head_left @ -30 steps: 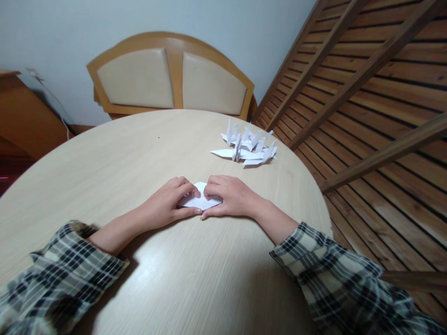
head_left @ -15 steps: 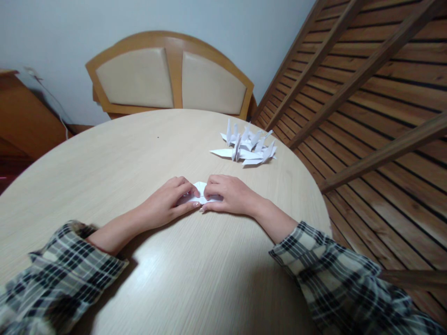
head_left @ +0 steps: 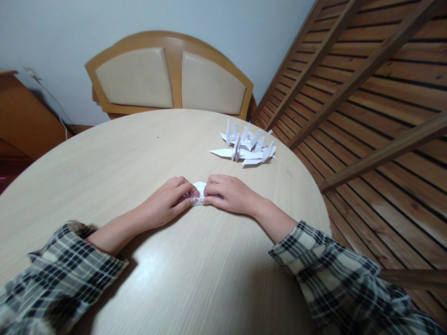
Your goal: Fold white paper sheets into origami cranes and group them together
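A small piece of folded white paper lies on the table between my two hands, mostly covered by my fingers. My left hand is closed on its left part, thumb at the near side and fingers bent over the top. From the other side my right hand grips the right part in the same way. The two thumb tips almost meet at the paper's near edge. Beyond the right hand stands a cluster of several folded white paper cranes, close together.
The round, pale wooden table spreads under my forearms. Behind it stands a wooden headboard with two cream panels, against a pale wall. A slatted wooden screen slants along the right. At far left are a brown cabinet and a white cord.
Both thumbs have shifted slightly up and inward onto the paper's near edge, and a little more of its front shows below them. The cranes have not moved.
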Demonstrator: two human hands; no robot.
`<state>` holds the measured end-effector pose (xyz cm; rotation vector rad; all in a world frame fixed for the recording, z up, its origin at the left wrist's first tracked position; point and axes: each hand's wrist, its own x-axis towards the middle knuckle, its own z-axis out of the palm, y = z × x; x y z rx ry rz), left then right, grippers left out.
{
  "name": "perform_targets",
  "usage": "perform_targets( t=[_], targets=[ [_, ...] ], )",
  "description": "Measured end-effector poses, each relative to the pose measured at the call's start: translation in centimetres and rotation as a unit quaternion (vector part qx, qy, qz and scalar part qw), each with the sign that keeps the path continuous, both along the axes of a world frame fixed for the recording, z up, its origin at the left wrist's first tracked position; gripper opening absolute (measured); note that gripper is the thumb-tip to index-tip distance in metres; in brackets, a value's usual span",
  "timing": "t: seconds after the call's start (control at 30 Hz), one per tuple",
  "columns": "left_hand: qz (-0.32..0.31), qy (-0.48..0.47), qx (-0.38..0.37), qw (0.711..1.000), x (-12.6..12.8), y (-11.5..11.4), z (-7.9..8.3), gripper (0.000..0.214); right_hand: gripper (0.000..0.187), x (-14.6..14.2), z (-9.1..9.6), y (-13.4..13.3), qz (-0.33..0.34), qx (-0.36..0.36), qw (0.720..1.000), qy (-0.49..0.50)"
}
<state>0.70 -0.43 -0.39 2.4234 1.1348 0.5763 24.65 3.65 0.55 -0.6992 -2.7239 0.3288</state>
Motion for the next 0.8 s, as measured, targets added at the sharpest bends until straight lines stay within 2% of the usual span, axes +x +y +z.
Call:
perform_targets(
  t=[0.8],
  targets=[
    [0.007, 0.006, 0.009, 1.000, 0.08, -0.05, 0.05, 0.023, 0.016, -0.15, 0.10, -0.30, -0.022, -0.010, 1.000, 0.000]
  ],
)
